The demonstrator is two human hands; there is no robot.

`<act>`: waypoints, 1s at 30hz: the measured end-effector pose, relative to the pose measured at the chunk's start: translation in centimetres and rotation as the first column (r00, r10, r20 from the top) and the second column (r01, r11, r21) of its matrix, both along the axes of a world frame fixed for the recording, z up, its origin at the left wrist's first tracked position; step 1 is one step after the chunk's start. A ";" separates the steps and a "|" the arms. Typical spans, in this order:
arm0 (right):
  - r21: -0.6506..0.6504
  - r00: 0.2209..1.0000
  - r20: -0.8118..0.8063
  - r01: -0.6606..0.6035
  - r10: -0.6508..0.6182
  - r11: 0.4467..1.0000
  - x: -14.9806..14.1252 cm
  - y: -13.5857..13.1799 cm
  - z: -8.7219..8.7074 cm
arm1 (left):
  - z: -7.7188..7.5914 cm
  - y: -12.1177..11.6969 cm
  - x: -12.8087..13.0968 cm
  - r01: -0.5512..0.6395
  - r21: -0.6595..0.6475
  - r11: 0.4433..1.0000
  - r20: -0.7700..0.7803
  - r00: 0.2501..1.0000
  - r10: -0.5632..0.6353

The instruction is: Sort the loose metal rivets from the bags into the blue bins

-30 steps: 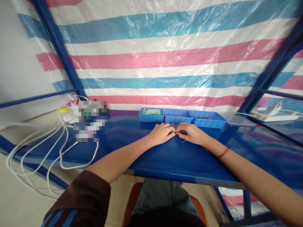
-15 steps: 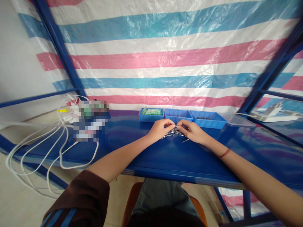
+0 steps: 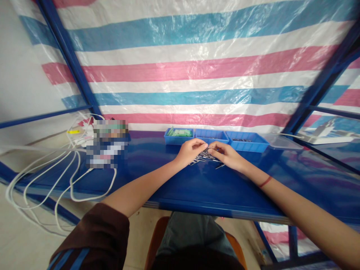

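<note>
A pile of thin, dark and silvery metal rods [image 3: 205,156] lies on the blue table [image 3: 194,191], partly covered by my hands; their exact kind is too small to tell. Over the pile's left side is my left hand [image 3: 189,153], thumb and fingertips pinched together. My right hand [image 3: 225,155] faces it from the right, its fingers also closed in a pinch. The fingertips of both hands nearly meet above the rods, and whatever is between them is too small to make out. One rod [image 3: 220,166] lies apart, just below my right hand.
Behind my hands stand three blue bins: the left bin [image 3: 176,141] with green packets, the middle bin [image 3: 225,137] and the right bin [image 3: 250,146] with small dark pieces. White cables [image 3: 73,180] loop over the table's left end. A clear flat lid [image 3: 284,142] lies at right.
My hands have lifted slightly off the pile, uncovering more rods. A dark piece seen at my right fingers a second ago is no longer visible there.
</note>
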State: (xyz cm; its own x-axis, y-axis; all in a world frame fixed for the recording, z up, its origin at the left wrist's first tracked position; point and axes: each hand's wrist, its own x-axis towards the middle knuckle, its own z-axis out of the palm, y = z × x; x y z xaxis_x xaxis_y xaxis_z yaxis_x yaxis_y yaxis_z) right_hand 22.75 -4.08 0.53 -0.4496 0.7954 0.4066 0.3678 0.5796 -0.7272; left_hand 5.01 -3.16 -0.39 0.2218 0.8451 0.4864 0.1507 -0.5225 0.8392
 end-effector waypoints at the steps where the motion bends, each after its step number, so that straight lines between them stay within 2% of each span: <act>1: 0.014 1.000 0.008 -0.005 0.005 1.000 -0.1 0.0 0.0 | 0.0 -0.1 0.0 -0.006 0.007 1.000 -0.012 1.000 0.006; 7: 0.067 1.000 0.019 -0.010 0.009 0.998 -0.3 0.0 -0.1 | 0.2 -0.5 0.1 -0.036 0.038 0.999 -0.065 0.997 0.038; 13: 0.189 0.984 -0.050 0.179 -0.173 0.966 0.1 0.1 0.1 | 0.3 -0.3 0.0 -0.033 0.067 0.997 -0.076 0.996 0.038; 15: 0.230 0.979 -0.040 0.203 -0.199 0.952 0.1 0.0 0.3 | 0.2 -0.2 0.0 -0.028 0.062 0.998 -0.105 0.994 0.035; 19: 0.287 0.978 0.068 0.169 -0.196 0.943 0.5 0.0 0.8 | -0.1 -0.1 -0.2 -0.016 0.056 0.998 -0.248 0.968 0.029; 21: 0.308 0.961 0.072 0.234 -0.267 0.922 1.3 0.5 1.1 | -0.2 -0.2 -0.5 -0.019 0.119 0.993 -0.382 0.922 0.063; 22: 0.321 0.941 0.058 0.298 -0.332 0.899 1.9 0.9 1.3 | -0.2 -0.4 -0.6 -0.014 0.169 0.986 -0.464 0.881 0.092; 24: 0.355 0.868 0.013 0.460 -0.496 0.814 3.6 1.8 1.5 | -0.1 -0.7 -0.8 0.021 0.260 0.965 -0.623 0.768 0.151; 26: 0.407 0.753 -0.007 0.603 -0.658 0.687 5.7 2.9 1.5 | 0.1 -1.1 -1.0 0.065 0.286 0.956 -0.732 0.659 0.174; 28: 0.446 0.642 0.021 0.680 -0.766 0.582 7.9 4.0 1.1 | 0.1 -1.3 -1.0 0.098 0.266 0.959 -0.783 0.602 0.156; 29: 0.462 0.597 0.044 0.699 -0.801 0.545 8.9 4.5 0.8 | 0.1 -1.3 -1.0 0.110 0.257 0.960 -0.794 0.590 0.145; 30: 0.484 0.568 0.089 0.693 -0.818 0.534 9.7 4.9 0.5 | 0.1 -1.3 -0.9 0.118 0.255 0.960 -0.799 0.585 0.140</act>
